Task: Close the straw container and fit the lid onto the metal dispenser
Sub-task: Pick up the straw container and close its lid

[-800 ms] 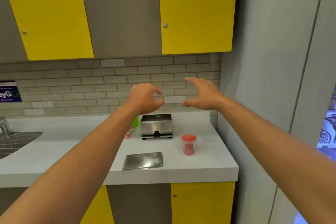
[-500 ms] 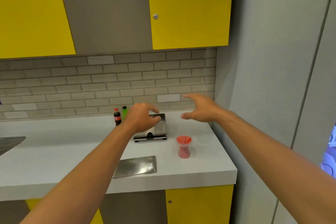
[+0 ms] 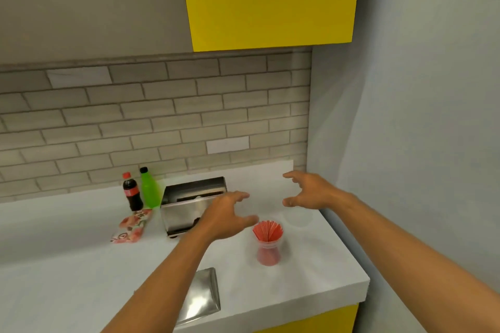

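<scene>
A clear straw container (image 3: 267,247) full of red straws stands uncovered on the white counter (image 3: 67,265). Its clear round lid (image 3: 297,217) lies flat just behind and to the right of it. The metal dispenser (image 3: 189,204) sits at the back with its top uncovered. Its flat metal lid (image 3: 201,296) lies near the counter's front edge, partly hidden by my left forearm. My left hand (image 3: 226,215) hovers with fingers apart between the dispenser and the straws, holding nothing. My right hand (image 3: 308,193) hovers with fingers spread above the round lid, also holding nothing.
A cola bottle (image 3: 131,192) and a green bottle (image 3: 148,189) stand left of the dispenser, with a red and white packet (image 3: 131,226) in front of them. A grey wall (image 3: 405,116) closes the counter's right end. A yellow cabinet (image 3: 270,0) hangs above.
The view has moved closer and tilted down. Both hands have dropped toward the counter, the left in front of the dispenser, the right above the round lid.
</scene>
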Tool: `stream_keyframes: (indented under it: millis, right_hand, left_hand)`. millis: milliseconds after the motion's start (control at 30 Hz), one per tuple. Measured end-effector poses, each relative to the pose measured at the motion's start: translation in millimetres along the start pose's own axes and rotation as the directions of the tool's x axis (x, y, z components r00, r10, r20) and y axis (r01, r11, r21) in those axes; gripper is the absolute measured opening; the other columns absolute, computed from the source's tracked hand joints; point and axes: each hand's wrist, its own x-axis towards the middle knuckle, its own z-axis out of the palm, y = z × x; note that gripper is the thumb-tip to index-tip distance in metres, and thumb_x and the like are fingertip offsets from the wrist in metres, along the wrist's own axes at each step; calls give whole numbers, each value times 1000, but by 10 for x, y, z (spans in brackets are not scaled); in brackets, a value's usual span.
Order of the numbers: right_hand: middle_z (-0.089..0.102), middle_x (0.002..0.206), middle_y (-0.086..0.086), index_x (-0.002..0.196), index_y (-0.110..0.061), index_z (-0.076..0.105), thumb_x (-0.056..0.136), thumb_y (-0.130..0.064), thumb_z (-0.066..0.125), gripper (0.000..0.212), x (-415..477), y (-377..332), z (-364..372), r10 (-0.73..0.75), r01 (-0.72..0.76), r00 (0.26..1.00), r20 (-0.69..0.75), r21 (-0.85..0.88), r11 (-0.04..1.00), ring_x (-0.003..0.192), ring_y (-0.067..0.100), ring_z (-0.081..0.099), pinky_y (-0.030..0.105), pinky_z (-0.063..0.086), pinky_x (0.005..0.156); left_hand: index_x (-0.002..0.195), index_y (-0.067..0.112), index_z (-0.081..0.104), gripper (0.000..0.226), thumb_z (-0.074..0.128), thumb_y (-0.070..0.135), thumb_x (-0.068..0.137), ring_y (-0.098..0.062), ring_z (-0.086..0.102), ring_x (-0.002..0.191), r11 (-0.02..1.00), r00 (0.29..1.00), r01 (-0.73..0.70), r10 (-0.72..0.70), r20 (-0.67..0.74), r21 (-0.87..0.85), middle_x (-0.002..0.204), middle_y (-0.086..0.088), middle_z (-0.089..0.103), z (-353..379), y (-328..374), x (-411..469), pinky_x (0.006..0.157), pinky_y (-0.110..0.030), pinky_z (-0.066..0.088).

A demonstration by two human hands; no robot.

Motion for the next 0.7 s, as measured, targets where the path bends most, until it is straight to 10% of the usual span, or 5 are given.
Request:
stream_keyframes:
  millis: [200,700]
  right_hand:
    - [47,160,7,159,-34,40,84,-42,86,89,585,395,346,128,-128,992,13,30,991,141,25,52,32,45,110]
    - [47,155,4,161,-32,34,77,-42,91,103,1570,1346,827,259,-255,959,115,-55,965,129,23,57,34,51,104]
  left_hand:
    - [151,42,41,102,74,79,62,-12,49,135,987,992,41,-21,124,-158,151,10,50,568,-491,564,109,-37,47]
    - [143,32,58,69,81,57,82,-11,60,115,938,963,165,-87,254,-306,138,7,61,1234,-726,1880,87,-23,46]
